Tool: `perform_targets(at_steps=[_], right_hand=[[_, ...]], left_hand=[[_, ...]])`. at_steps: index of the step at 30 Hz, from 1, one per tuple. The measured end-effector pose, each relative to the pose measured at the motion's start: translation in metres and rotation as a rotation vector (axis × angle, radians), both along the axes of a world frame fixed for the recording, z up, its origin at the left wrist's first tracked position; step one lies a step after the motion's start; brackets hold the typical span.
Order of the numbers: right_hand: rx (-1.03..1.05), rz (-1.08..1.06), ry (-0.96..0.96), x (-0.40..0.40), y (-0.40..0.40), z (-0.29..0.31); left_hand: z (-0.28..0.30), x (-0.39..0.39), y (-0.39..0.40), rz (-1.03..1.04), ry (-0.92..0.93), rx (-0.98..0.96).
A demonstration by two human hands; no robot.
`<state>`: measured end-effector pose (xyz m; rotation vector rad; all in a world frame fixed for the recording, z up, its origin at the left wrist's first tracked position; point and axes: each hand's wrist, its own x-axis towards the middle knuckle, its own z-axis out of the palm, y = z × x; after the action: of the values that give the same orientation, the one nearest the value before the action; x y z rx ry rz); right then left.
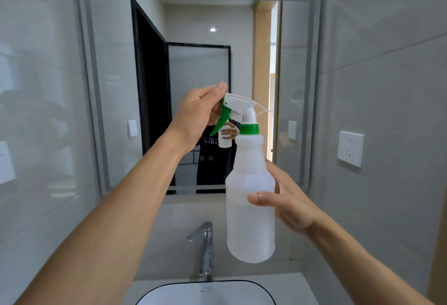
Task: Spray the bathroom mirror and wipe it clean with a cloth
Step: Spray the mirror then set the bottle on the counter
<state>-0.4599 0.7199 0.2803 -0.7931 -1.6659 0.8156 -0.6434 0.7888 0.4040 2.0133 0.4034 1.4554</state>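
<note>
While right hand (287,198) clamps spray bottle (251,208) upright, left hand (200,108) pinches its nozzle.

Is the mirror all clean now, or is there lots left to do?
Just starting. The spray bottle is already picked up: the right hand holds its body, and the left hand is at the nozzle end of the spray head. The mirror shows no clear spray or wipe marks. Spraying and wiping are left, and no cloth is in view.

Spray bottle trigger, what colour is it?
Green; the trigger shows clearly in the head view, matching the green collar.
</note>
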Motion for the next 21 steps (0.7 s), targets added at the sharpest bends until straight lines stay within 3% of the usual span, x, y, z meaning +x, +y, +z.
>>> perform_targets(at_steps=[5,14,21], right_hand=[[-0.006,-0.015,-0.009,0.001,0.000,0.001],[0.000,-0.032,-0.039,-0.002,0.001,-0.001],[0.003,-0.077,-0.043,-0.003,0.003,-0.007]], left_hand=[[-0.006,-0.006,0.002,-0.063,-0.060,-0.019],[-0.005,0.001,0.003,0.170,-0.085,0.050],[-0.005,0.009,-0.002,0.219,-0.158,-0.161]])
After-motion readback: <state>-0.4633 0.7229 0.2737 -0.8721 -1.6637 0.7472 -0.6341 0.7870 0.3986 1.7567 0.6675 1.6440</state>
